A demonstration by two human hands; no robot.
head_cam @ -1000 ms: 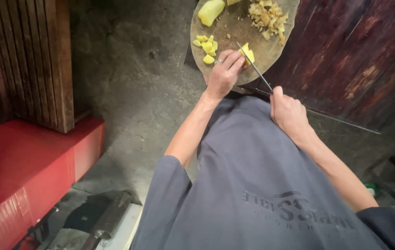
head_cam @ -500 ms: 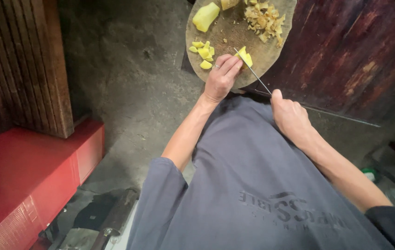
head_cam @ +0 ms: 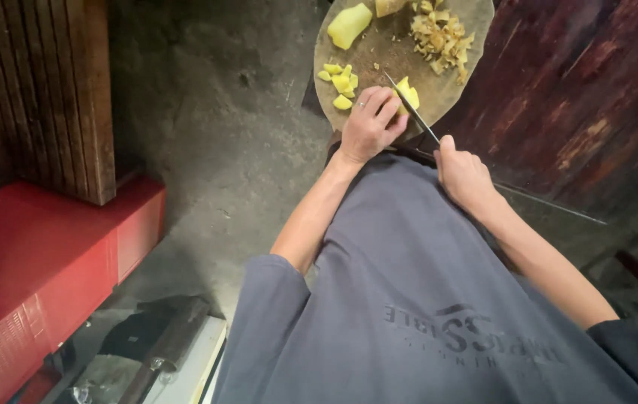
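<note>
Cutting board: far rim cut off by the top edge; near rim hidden behind the left hand.

Yellow piece at the board's near side: mostly covered by the left fingers; shape unclear.

Knife: handle buried in the right hand.

Peel heap on the board's far right: too small to sort.

Second yellow chunk at the board's far rim: clipped by the top edge.
</note>
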